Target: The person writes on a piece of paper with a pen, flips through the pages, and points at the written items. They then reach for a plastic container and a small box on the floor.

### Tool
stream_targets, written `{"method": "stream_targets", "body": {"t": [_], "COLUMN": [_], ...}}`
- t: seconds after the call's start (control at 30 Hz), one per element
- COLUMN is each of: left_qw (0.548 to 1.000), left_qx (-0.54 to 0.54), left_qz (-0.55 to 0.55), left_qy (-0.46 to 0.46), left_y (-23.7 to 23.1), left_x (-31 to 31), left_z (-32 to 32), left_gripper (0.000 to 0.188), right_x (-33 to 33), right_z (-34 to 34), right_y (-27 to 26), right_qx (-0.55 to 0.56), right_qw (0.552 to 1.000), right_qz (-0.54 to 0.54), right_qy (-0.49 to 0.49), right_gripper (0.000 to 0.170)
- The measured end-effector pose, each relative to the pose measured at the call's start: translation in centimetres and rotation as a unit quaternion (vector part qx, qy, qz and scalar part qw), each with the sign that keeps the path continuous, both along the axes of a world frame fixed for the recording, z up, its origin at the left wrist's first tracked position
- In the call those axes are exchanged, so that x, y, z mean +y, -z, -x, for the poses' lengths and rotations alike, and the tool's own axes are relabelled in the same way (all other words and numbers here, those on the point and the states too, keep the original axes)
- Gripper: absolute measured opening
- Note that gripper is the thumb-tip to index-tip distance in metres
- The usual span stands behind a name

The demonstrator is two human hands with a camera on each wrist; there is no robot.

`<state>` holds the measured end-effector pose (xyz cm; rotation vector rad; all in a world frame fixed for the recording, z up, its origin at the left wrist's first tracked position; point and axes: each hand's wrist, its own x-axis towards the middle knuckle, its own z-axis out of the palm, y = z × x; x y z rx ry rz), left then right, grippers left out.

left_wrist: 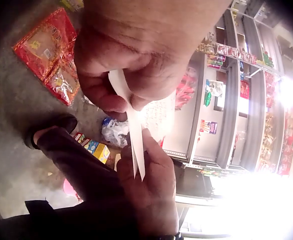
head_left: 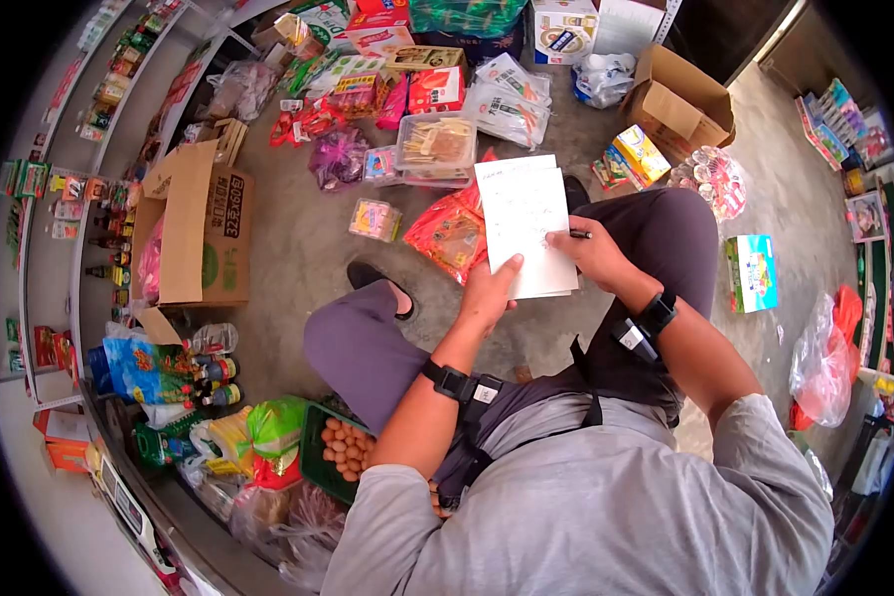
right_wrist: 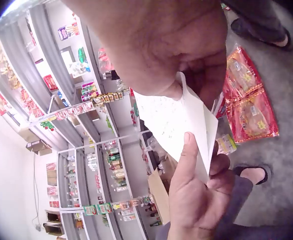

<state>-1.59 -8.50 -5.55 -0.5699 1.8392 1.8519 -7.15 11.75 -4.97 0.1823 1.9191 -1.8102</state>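
Observation:
White sheets of paper (head_left: 526, 223) with handwriting are held up over the lap. At their lower left edge the left hand (head_left: 491, 290) pinches them, thumb on the front and fingers behind. The right hand (head_left: 598, 254) holds their right edge, with a dark pen (head_left: 581, 233) also in its fingers. The right wrist view shows the written face of the paper (right_wrist: 169, 117) and the left hand's (right_wrist: 199, 200) thumb on it. From the left wrist view the sheets (left_wrist: 136, 142) appear nearly edge-on, slightly apart at the bottom.
A red packet (head_left: 447, 233), a clear tub of sticks (head_left: 435, 149) and bagged goods lie on the floor ahead. Cardboard boxes stand left (head_left: 204, 233) and right (head_left: 680, 104). A crate of eggs (head_left: 346, 449) sits beside the left elbow. Stocked shelves line the left wall.

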Motion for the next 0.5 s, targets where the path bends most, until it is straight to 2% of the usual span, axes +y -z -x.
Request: {"method": "stream_targets", "body": {"t": [0.5], "left_qw": [1.0], "left_qx": [0.026], "left_qz": [-0.008], "left_qy": [-0.011], "left_y": [0.08], "left_x": [-0.1], "left_z": [0.23], "left_gripper": [0.045], "right_x": [-0.15], "right_z": [0.39], "right_y": [-0.26], "right_qx": [-0.014], "right_qw": [1.0], "right_qz": [0.007], "right_qy": [0.006], "right_gripper": [0.032]}}
